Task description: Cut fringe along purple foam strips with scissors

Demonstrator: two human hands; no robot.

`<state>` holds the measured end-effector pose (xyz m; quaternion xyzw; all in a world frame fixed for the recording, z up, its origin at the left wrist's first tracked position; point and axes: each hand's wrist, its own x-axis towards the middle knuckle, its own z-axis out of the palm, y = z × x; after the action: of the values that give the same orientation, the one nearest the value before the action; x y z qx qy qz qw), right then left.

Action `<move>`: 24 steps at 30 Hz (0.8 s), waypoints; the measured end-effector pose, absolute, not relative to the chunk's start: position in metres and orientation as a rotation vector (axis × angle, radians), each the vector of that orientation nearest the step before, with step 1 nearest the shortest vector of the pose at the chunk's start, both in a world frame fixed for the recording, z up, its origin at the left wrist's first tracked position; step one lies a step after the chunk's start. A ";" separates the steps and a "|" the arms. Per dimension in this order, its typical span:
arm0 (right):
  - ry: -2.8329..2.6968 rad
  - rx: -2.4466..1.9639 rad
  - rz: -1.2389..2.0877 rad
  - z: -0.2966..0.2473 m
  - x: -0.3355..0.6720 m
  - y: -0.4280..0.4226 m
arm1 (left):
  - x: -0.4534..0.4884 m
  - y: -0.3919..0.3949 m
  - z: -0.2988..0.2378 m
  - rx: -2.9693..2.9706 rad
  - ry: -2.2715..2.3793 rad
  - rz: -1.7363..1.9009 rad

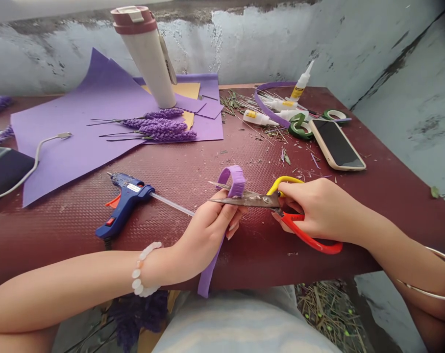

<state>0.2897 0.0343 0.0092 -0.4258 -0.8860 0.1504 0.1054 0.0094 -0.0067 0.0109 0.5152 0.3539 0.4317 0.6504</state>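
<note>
Our left hand (208,230) pinches a purple paper strip (236,180); our right hand (318,211) closes around the scissors (252,199), blades spread. We should hold the strip tight and cut slowly.

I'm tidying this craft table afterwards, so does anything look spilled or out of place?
Mainly the litter: dried green stem clippings are strewn across the maroon table, around the glue tubes and the phone. They look like scattered waste. The pale wall behind is also stained and peeling.

Probably purple crepe strip (236,180), red-yellow scissors (268,199)
</note>
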 end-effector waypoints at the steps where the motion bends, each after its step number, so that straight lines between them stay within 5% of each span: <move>1: -2.612 -1.252 0.447 0.009 0.290 0.034 | 0.009 -0.006 0.010 1.186 0.807 0.992; 24: -2.556 -1.217 0.672 0.019 0.291 0.032 | 0.007 -0.009 0.011 1.188 0.803 1.035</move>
<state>0.2913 0.0317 0.0186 -0.4154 -0.8725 0.2295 0.1159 0.0071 -0.0092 0.0109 0.5195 0.3511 0.4525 0.6341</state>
